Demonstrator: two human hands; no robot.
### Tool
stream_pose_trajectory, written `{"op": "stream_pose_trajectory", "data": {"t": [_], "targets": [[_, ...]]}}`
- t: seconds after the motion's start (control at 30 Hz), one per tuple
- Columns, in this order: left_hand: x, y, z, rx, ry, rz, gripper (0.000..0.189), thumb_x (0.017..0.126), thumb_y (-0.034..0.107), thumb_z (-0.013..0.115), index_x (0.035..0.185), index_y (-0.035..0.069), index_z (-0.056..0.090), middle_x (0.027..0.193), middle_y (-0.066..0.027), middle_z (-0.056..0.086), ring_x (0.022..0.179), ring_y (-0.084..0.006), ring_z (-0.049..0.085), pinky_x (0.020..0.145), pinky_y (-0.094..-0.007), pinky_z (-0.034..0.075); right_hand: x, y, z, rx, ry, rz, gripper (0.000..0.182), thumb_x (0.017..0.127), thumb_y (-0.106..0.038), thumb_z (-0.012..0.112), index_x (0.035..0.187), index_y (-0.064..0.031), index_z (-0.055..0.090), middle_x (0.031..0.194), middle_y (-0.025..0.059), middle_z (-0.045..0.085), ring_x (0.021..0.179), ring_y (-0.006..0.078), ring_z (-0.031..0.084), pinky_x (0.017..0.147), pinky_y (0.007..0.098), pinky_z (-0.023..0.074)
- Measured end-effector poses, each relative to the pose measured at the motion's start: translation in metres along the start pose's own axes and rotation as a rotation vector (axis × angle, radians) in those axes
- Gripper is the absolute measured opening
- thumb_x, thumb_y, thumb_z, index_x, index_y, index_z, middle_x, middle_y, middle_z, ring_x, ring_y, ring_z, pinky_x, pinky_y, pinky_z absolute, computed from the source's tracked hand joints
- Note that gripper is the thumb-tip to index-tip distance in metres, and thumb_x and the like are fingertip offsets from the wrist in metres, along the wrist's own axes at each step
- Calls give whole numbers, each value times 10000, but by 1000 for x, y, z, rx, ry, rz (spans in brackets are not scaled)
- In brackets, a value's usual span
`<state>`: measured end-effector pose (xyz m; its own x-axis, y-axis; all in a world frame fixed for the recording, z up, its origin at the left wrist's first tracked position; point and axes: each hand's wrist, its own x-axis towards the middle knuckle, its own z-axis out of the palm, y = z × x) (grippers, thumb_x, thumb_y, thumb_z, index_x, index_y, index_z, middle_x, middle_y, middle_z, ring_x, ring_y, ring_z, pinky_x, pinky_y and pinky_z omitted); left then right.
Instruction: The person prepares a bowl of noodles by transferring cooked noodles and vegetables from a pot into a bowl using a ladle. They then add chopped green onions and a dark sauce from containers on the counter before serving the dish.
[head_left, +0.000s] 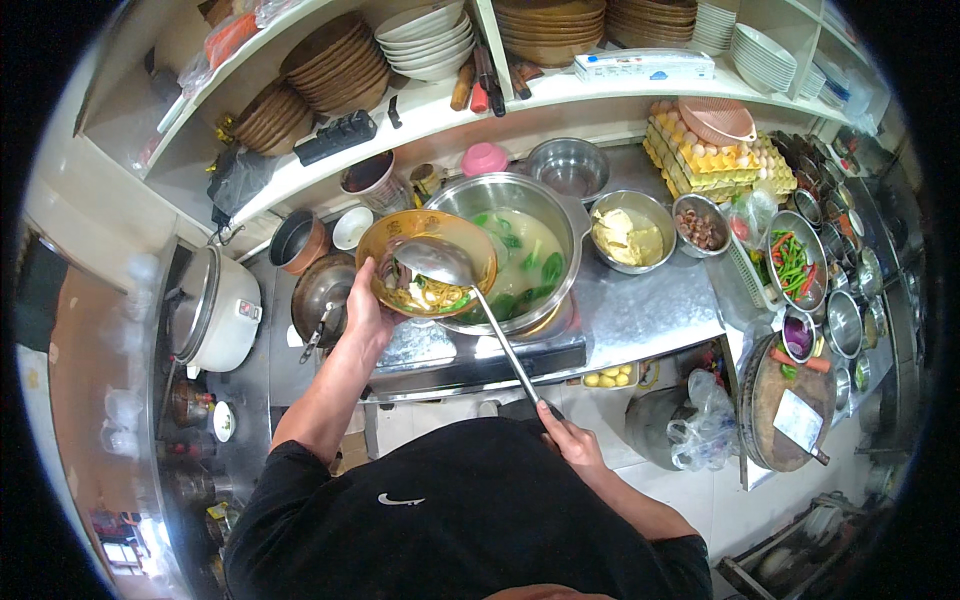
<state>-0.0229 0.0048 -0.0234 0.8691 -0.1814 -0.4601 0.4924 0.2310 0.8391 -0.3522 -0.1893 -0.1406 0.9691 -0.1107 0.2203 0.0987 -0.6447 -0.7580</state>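
My left hand (367, 306) grips the left rim of a brown bowl (420, 225), which is tilted over the left side of a large steel pot (577, 214). Noodles (442, 295), green leaves and pale pieces lie inside the bowl. A metal ladle (433, 260) has its head over the bowl's contents, and my right hand (574, 441) is closed around the end of its long handle. Pale broth (529, 225) with leafy greens (553, 268) fills the pot, partly hidden by the bowl. The pot stands on a stove (559, 341).
Left of the pot are a dark wok (309, 296) and a rice cooker (225, 307). A steel bowl of yellow food (626, 236) and stacked egg trays (675, 161) stand to the right. A cleaver (798, 420) rests on a round chopping block (765, 390). Overhead, a shelf (547, 86) holds stacked bowls.
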Motion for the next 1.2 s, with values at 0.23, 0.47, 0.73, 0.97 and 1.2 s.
{"op": "stream_pose_trajectory", "data": {"t": [0.23,0.47,0.73,0.97,1.2], "targets": [[1,-1,11,60,26,-19,672,978,532,434,1449,59,363,1423,-171,456,1249,-388,514,990,-639,428,-2,17,-2,100,18,-38,725,807,5,669,1476,-136,426,744,133,601,610,275,624,542,381,525],[-2,2,21,122,29,-25,691,977,540,431,1461,57,333,1418,-187,457,1216,-403,546,965,-657,443,-3,32,-1,103,68,-88,707,791,11,678,1452,-110,459,698,113,586,580,257,610,517,373,520],[1,4,21,202,5,-31,685,976,543,429,1460,68,330,1413,-191,462,1207,-408,555,948,-650,465,-4,43,1,189,98,-108,698,793,24,680,1447,-99,468,684,85,579,564,208,594,506,336,507],[-6,14,39,281,77,-105,680,970,557,416,1450,81,344,1410,-189,464,1208,-409,556,952,-651,463,-7,46,1,308,47,-60,712,803,61,653,1463,-117,453,684,59,562,565,154,561,517,292,491],[-12,24,49,355,106,-82,647,975,546,414,1462,128,329,1416,-166,450,1238,-396,535,969,-672,438,-5,48,2,383,5,-65,728,823,60,642,1490,-117,412,652,43,528,549,137,534,495,273,465]]}}
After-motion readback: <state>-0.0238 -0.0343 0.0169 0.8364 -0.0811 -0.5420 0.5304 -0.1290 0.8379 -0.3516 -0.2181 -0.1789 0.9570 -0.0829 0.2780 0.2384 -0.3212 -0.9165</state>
